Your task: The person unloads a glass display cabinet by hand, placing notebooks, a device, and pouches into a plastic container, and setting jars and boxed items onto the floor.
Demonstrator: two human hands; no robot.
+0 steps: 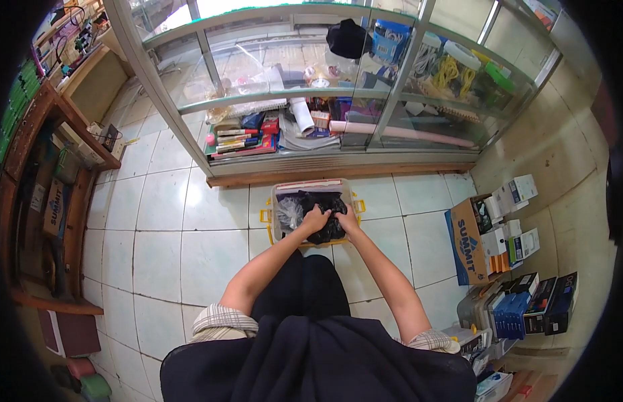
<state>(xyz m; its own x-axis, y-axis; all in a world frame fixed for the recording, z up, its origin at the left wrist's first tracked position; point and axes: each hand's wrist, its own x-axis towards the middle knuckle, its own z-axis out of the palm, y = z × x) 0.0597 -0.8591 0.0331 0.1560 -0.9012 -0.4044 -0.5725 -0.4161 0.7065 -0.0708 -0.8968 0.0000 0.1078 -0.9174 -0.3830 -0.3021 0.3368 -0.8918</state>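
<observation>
On the floor in front of me stands a clear plastic box (274, 234) with yellow side latches. Black plastic bags (328, 232) fill its right half, and a clear crumpled plastic bag (289, 212) lies at its left. My left hand (315, 220) is closed on the black plastic from the left side. From the right, my right hand (348, 218) grips the same black plastic, its fingers partly hidden in the folds. What lies inside or under the black plastic is hidden.
A glass display case (291, 161) holding stationery stands just beyond the box. To the right are a SUMMIT carton (467, 241) and several product boxes (519, 308). A wooden cabinet (74, 268) stands at the left. White tiles (214, 258) cover the floor.
</observation>
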